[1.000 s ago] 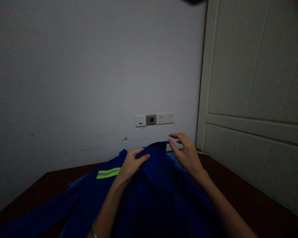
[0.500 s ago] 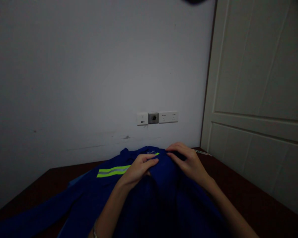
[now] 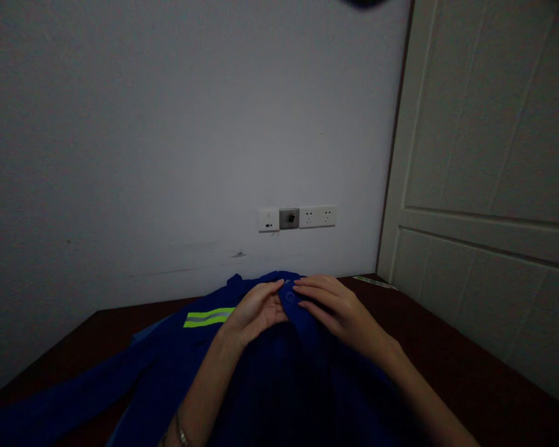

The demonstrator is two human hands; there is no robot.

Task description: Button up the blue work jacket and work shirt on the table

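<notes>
A blue work jacket (image 3: pixel 168 354) with a yellow-green and silver reflective strip (image 3: pixel 207 318) lies spread in front of me, one sleeve reaching to the lower left. My left hand (image 3: pixel 258 313) grips the jacket's raised edge, its thumb on top and its curled fingers behind the cloth. Just beside it, my right hand (image 3: pixel 342 307) pinches the same part of the jacket from the right. Between the two hands a round button (image 3: pixel 290 297) shows on the cloth. The lower front of the jacket is in deep shadow.
The jacket rests on a dark red-brown tabletop (image 3: pixel 428 347) against a pale wall (image 3: pixel 190 155). Wall sockets (image 3: pixel 317 216) sit behind my hands. A light panelled door (image 3: pixel 484 161) stands at the right. A thin printed strip (image 3: pixel 375 283) lies near the back corner.
The jacket's edge has been turned so that a button now shows. My left hand's palm has rolled upward, and my right hand has shifted left, closer to it.
</notes>
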